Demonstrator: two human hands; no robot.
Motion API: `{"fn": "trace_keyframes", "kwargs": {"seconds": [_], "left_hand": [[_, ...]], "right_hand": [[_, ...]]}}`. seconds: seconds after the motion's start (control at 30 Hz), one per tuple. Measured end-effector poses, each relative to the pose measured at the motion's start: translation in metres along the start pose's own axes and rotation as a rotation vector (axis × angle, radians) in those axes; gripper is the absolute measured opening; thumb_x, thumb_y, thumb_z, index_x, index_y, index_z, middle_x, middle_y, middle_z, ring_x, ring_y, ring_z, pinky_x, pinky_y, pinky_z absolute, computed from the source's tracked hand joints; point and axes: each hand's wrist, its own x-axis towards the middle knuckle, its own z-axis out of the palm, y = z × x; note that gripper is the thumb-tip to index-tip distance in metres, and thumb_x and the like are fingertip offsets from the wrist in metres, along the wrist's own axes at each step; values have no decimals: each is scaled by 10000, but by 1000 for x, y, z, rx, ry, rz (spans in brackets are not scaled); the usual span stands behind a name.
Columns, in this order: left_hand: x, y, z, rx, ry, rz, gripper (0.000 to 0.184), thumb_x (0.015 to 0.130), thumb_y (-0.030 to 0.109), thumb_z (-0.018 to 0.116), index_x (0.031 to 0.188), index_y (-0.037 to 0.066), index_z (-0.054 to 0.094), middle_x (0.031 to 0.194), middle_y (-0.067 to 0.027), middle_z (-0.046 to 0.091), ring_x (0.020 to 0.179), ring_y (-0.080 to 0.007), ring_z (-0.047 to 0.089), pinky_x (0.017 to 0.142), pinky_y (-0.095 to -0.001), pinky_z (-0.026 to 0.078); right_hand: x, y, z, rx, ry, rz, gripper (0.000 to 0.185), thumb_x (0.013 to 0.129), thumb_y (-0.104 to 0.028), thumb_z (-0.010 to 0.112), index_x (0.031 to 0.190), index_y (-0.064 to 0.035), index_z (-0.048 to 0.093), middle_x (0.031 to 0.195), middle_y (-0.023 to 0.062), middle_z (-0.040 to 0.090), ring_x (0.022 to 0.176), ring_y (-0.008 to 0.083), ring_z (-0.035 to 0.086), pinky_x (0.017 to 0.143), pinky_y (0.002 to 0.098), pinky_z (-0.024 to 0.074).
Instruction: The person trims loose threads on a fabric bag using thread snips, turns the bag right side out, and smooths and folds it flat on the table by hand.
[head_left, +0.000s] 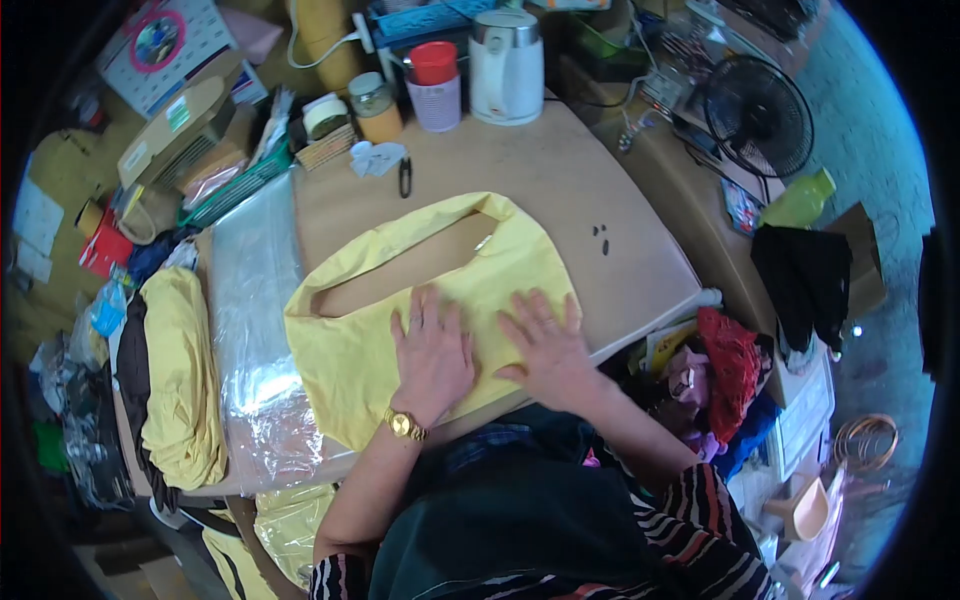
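Note:
A yellow cloth shoulder bag (345, 375) lies flat on the table (560, 150), its wide strap looped toward the far side. My left hand (435, 350) rests on the middle of the bag, palm down with fingers stretched out, and a gold watch (405, 424) sits on that wrist. On the bag's right part lies my right hand (548, 345), fingers spread, close to the bag's right edge. Neither hand grips anything. A small white label (484, 243) shows near the right end of the strap.
Left of the bag are clear plastic sleeves (255, 290) and a pile of folded yellow cloth (180, 370). Dark thread snips (405, 178) lie beyond the strap. A white kettle (507, 70), a red-lidded cup (434, 90) and a jar (375, 108) stand at the back; a fan (758, 115) is at right.

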Motion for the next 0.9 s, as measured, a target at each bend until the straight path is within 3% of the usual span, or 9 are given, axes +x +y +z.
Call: {"fn": "trace_keyframes", "kwargs": {"seconds": [0.03,0.07,0.13,0.17,0.33,0.5,0.6,0.67,0.9], "left_hand": [[13,9,-10,-187,100,120,484,937,273,500,1375,71,456,1521,-192,323,1423,-389,264,1133,-590,199],[28,17,-8,-186,85,139,484,937,273,500,1375,71,456,1521,-192,323,1423,-389,264,1133,-590,199],[59,28,4,-396,136,447,515,946,309,504,1400,74,443,1538,-168,308,1430,-364,265,1146,-578,183],[72,28,13,-398,115,456,515,946,309,504,1400,74,443,1538,-168,308,1430,-364,265,1146,-578,183],[87,19,21,-692,34,565,708,923,392,548,1501,77,286,1571,-166,246,1451,-376,212,1168,-563,129],[19,54,-25,-358,-94,525,727,885,282,604,1483,20,286,1536,-219,284,1422,-383,277,1152,-556,194],[10,54,-20,-258,-15,484,602,902,124,551,1456,25,339,1449,-267,398,1345,-395,400,1110,-517,313],[16,57,-44,-590,-509,-15,560,932,121,547,1467,115,379,1416,-237,457,1286,-386,475,1085,-472,371],[6,43,-1,-603,-122,354,463,997,109,424,1450,201,423,1482,-181,396,1339,-383,416,1133,-470,313]], "right_hand": [[-7,-3,4,61,-3,-23,668,871,-438,628,1372,-29,460,1471,205,372,1420,349,288,1148,601,131],[-12,3,2,65,-5,0,668,871,-438,628,1372,-29,460,1471,205,372,1420,349,288,1148,601,131],[-11,20,-14,249,-189,-133,609,831,-376,688,1317,-57,509,1462,191,388,1413,354,302,1136,615,162],[-11,30,-33,396,-84,-136,535,772,-245,730,1246,-74,550,1428,173,426,1403,365,318,1130,616,194],[-25,92,-44,445,76,34,487,706,-68,693,1179,-88,580,1336,158,491,1277,368,455,1087,503,331],[-13,95,-28,573,151,39,345,703,-6,665,1039,-80,640,1224,128,544,1137,306,545,984,402,418],[1,101,-24,391,229,-211,218,712,-12,678,921,-71,672,1102,74,602,1046,251,573,933,380,428],[7,102,-27,426,152,-190,131,720,-40,691,847,-72,679,949,29,630,951,223,588,889,367,431],[13,115,-22,336,139,-304,93,731,-80,696,815,-71,658,844,29,610,883,225,586,862,363,435]]}}
